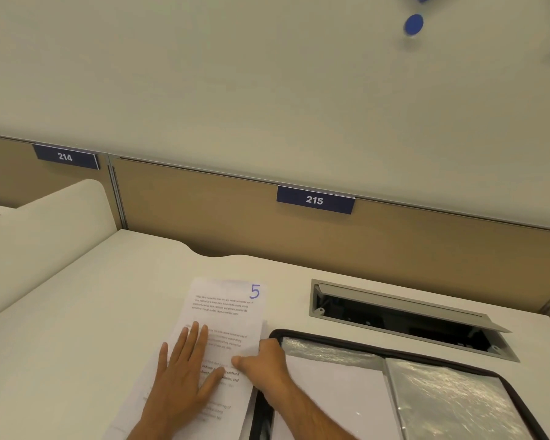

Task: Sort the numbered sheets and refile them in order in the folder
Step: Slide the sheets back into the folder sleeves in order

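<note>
So the person's left hand (pixel 185 373) is lying flat on a stack of sheets (pixel 223 328) on the white desk (pixel 61 328), fingers straight and slightly spread, palm pressing the paper down, forearm coming in from the bottom edge. The top sheet has a blue handwritten 5 (pixel 254 291) in its upper right corner and a few blocks of printed text. The right hand (pixel 264 360) reaches in at the stack's right edge, thumb on top of the paper and fingers curled at or under the edge, so it looks like it's pinching the sheets there. Just beside the stack on the right sits the open black folder (pixel 362 344) with shiny plastic sleeves (pixel 451 398), touching the paper's edge.
</note>
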A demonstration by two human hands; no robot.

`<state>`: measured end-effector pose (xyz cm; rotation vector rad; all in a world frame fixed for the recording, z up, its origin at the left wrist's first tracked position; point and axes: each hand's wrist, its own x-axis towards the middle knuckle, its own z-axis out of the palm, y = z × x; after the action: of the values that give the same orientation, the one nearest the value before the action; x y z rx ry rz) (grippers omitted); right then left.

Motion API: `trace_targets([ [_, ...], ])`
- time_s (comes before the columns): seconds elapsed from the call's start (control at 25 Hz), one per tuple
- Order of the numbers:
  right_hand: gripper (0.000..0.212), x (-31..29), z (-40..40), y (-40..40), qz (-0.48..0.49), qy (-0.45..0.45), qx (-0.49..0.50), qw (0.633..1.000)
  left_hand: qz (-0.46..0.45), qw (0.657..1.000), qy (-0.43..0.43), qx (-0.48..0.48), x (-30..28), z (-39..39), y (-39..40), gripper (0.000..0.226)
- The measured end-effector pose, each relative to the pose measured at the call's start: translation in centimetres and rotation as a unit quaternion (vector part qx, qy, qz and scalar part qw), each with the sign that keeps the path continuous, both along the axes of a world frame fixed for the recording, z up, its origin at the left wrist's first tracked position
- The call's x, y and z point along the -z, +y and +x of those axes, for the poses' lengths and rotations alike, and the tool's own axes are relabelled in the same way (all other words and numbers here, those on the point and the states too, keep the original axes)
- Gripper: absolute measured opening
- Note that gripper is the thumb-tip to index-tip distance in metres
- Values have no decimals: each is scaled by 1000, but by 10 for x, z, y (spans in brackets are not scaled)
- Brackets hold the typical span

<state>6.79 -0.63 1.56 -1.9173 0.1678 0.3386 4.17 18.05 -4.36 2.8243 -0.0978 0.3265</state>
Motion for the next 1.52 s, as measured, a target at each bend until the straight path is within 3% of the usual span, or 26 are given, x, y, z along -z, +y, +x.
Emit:
trace_targets([
  [0.24,30,-47,-7,-66,67,7,-27,997,-178,977,-6,-119,-69,-9,-26,94],
  [0.36,28,-68,-20,-118,63,13,-37,997,-367,918,69,-134,-95,-18,-54,94],
  [0.48,28,-79,-34,-169,46,16,-40,998,-489,861,99,-100,-107,-29,-88,90],
  [0.64,27,-86,-56,-225,62,15,14,998,-565,817,109,-51,-112,-49,-148,77],
  [0.8,32,-81,-76,-271,84,20,74,993,-590,802,89,-20,-115,-58,-206,67],
  [0.96,32,-71,-90,-320,81,12,110,991,-587,801,116,-5,-113,-55,-257,64],
  [1.16,34,-73,-98,-399,99,-5,171,980,-519,841,156,5,-98,-37,-313,30],
  [1.36,42,-78,-93,-482,153,-46,260,952,-322,934,136,68,-79,-17,-360,25],
  [1.52,45,-73,-80,-515,230,-99,313,916,-121,977,77,155,-65,9,-381,35],
])
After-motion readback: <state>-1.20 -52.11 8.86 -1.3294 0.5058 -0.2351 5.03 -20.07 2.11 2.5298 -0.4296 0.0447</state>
